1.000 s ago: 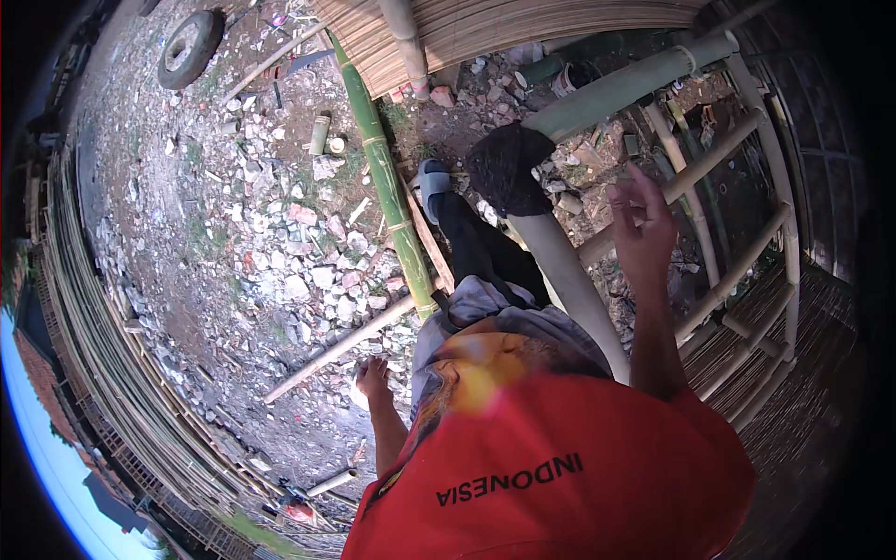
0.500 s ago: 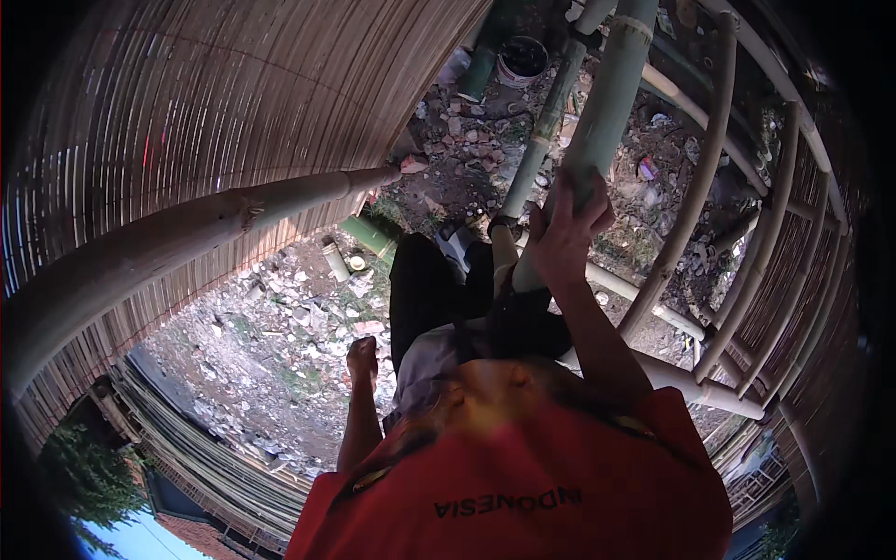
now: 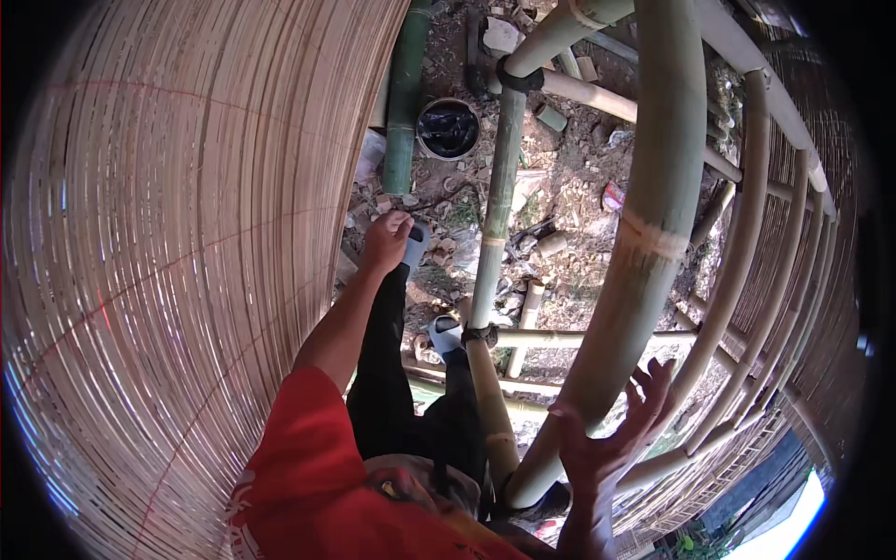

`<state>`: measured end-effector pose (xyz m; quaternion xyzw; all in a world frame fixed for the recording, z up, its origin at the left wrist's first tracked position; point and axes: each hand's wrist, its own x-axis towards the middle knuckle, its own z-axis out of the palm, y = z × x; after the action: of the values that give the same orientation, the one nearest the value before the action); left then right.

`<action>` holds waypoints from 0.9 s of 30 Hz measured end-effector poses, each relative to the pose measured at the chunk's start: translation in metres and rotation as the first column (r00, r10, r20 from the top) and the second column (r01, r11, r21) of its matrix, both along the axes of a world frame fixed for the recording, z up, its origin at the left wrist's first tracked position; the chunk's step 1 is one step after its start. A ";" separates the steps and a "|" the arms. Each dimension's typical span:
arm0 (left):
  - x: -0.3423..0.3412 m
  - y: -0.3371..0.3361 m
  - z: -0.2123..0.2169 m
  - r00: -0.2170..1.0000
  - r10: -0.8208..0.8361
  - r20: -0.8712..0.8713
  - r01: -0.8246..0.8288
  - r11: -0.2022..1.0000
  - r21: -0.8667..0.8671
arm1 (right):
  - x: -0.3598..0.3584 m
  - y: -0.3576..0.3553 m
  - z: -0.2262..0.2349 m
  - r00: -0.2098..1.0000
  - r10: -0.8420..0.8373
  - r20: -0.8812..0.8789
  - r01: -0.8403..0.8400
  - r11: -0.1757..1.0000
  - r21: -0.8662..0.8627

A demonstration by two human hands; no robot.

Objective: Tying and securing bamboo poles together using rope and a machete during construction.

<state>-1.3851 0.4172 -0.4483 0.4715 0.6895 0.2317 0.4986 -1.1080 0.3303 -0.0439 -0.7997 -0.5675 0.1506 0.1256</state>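
While the right hand [image 3: 607,443] touches a bamboo pole [image 3: 644,252], the left hand [image 3: 385,241] hangs clenched.

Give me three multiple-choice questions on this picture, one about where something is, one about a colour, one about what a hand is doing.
1. Where is the round dark bucket?
A. on the rubble ground below
B. hung on the thick pale bamboo pole
C. in a hand

2. What colour is the person's shirt sleeve?
A. blue
B. red
C. white

3. How is the right hand?
A. in a fist
B. fingers spread at the thick pole
C. out of view

Answers: 1 A, it sits among the debris far below. 2 B, the sleeve is plainly red. 3 B, its fingers fan out beside the pole.
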 end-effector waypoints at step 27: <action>0.134 0.235 -0.325 0.506 -0.657 -0.559 0.758 0.648 -0.075 | 0.018 0.106 -0.199 0.861 -0.175 0.477 0.383 0.839 -0.385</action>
<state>-1.2514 0.6523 -0.7734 0.7996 0.5211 -0.0748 0.2888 -1.0901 0.4362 -0.2425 -0.8947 -0.4017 0.0851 -0.1758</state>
